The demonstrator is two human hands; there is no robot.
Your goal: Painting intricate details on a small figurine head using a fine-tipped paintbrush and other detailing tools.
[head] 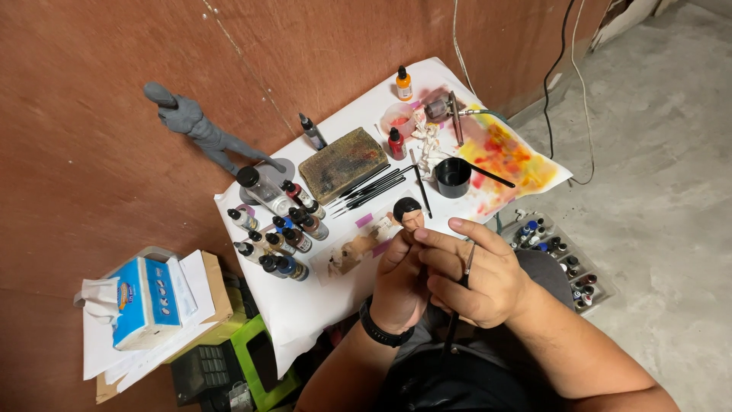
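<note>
Head view, looking down at a low work surface covered with white paper (305,305), set against a brown wall.

Left hand (400,282): fingers curled around a small painted miniature head (409,214) with dark hair, held upright just above the near edge of the paper. Black wristband (383,329) on that wrist.

Right hand (476,275): pinching a thin paintbrush (465,271), handle running down toward the lap. Fingertips rest against the left hand, just beside the miniature head. Brush tip hidden behind the fingers; contact with the head cannot be told.

On the paper: cluster of small paint bottles (278,233) at left, a row of black brushes (374,187) in the middle, a worn brown block (341,162), a black cup (453,177), an orange-capped bottle (403,84), a red bottle (396,143). Paper at far right is stained yellow and red (507,156).

Grey figurine (200,130) stands at the left rear corner, leaning. Tissue box (145,301) sits on stacked papers to the left, well apart from the hands. Tray of more paint bottles (564,259) lies on the floor at right.
</note>
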